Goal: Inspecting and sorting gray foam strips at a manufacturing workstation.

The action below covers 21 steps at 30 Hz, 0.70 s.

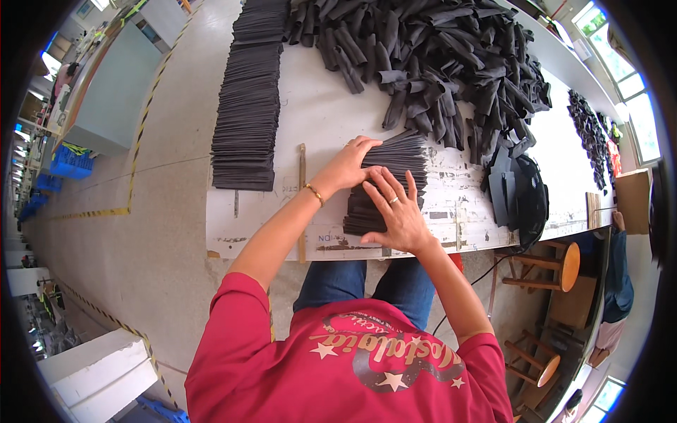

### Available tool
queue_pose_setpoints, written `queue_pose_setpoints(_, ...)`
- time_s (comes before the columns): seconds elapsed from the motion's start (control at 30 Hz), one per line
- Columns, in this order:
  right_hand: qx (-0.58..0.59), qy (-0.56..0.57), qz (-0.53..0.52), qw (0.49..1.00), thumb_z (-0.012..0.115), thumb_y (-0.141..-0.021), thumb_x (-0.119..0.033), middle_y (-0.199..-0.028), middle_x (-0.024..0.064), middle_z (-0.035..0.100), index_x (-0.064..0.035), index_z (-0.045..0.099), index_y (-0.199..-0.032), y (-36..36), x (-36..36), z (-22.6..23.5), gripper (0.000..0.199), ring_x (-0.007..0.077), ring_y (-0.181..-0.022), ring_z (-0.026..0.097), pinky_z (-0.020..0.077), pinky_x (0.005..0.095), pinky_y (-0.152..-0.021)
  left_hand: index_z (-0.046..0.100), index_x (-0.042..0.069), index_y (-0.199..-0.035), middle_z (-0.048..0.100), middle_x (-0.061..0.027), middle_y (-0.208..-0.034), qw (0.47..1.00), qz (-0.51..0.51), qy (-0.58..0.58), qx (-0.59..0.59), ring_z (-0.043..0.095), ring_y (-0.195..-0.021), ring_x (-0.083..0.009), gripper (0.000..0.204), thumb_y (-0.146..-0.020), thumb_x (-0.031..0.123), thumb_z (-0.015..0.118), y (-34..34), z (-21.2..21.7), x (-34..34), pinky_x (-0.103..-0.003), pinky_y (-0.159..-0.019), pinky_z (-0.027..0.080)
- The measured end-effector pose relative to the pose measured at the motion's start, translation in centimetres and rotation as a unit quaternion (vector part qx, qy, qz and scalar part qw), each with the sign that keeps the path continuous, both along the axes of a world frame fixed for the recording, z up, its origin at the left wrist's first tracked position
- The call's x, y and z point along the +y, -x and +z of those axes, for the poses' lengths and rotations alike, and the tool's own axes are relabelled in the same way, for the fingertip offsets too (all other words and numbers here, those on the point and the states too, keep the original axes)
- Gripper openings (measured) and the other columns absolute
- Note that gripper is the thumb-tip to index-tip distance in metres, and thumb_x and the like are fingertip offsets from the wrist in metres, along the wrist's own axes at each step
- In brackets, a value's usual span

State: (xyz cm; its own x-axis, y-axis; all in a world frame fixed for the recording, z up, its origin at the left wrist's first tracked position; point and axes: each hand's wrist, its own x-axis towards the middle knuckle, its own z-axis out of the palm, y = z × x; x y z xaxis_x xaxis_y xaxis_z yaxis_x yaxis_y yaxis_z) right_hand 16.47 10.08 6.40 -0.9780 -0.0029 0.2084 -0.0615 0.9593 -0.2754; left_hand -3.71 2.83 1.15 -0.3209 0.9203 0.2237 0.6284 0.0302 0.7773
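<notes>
A fanned stack of dark grey flat fabric pieces (405, 158) lies on the white worktable (317, 106) in front of me. My left hand (350, 163) grips the stack's left edge, fingers curled over its top. Flat on the near part of the stack rests my right hand (395, 209), fingers spread, a ring on one finger. A bracelet circles my left wrist.
A long row of stacked dark pieces (247, 99) runs along the table's left side. A big loose heap of dark folded pieces (437, 49) fills the far end. A wooden stick (302, 176) lies left of my hands. Wooden stools (550, 264) and another person (619, 282) are at right.
</notes>
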Motion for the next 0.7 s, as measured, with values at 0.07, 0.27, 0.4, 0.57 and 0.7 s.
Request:
queue_pose_setpoints(0.07,-0.01,0.001,0.006,1.0,0.066,-0.07,-0.069,-0.157,0.0159,0.026,-0.0072,0.035,-0.148,-0.5,-0.3,0.2,0.104,0.0328,-0.147,0.021,0.0057,0.0595,-0.117,0.052,0.004,-0.13,0.051,-0.017,-0.131,1.0,0.002,0.009,-0.013,0.048,-0.125,-0.0351,0.054,-0.083,0.023,0.072,-0.2,0.2,0.0,-0.041,-0.107,0.04)
queue_pose_setpoints(0.27,-0.05,0.004,0.021,0.998,0.075,-0.071,-0.053,-0.156,0.0191,0.026,-0.005,0.037,-0.144,-0.7,-0.1,0.0,0.096,0.0332,-0.146,0.022,0.0093,0.059,-0.117,0.05,0.006,-0.131,0.05,-0.0162,-0.135,0.999,0.006,0.031,-0.028,0.044,-0.129,-0.0344,0.054,-0.086,0.027,0.07,-0.4,0.2,0.1,-0.041,-0.11,0.036)
queue_pose_setpoints(0.4,-0.023,0.045,0.029,0.998,0.076,-0.072,-0.048,-0.155,0.018,0.028,-0.0042,0.049,-0.131,-0.7,0.0,-0.1,0.078,0.0338,-0.145,0.025,0.012,0.0585,-0.117,0.05,0.008,-0.133,0.05,-0.0157,-0.136,0.999,0.001,0.037,-0.028,0.044,-0.13,-0.0335,0.055,-0.086,0.03,0.07,0.0,0.0,-0.1,-0.041,-0.11,0.035)
queue_pose_setpoints(0.57,0.038,-0.005,0.066,0.997,0.076,-0.073,-0.039,-0.147,0.0125,0.04,-0.0069,0.058,-0.109,-1.8,-0.4,-1.1,0.051,0.0306,-0.135,0.038,0.025,0.0551,-0.113,0.051,0.007,-0.129,0.051,-0.0165,-0.133,0.999,-0.001,0.019,-0.033,0.045,-0.127,-0.0353,0.054,-0.084,0.028,0.071,-0.2,0.0,0.0,-0.042,-0.109,0.037)
queue_pose_setpoints(0.7,0.081,-0.026,0.051,0.995,0.077,-0.072,-0.038,-0.136,0.0094,0.047,-0.0085,0.059,-0.111,-2.7,-1.6,-1.8,0.052,0.0272,-0.123,0.046,0.033,0.0499,-0.106,0.051,0.007,-0.129,0.052,-0.0161,-0.131,0.999,0.002,0.015,-0.04,0.046,-0.126,-0.0349,0.054,-0.084,0.029,0.072,0.0,-0.3,0.0,-0.042,-0.108,0.037)
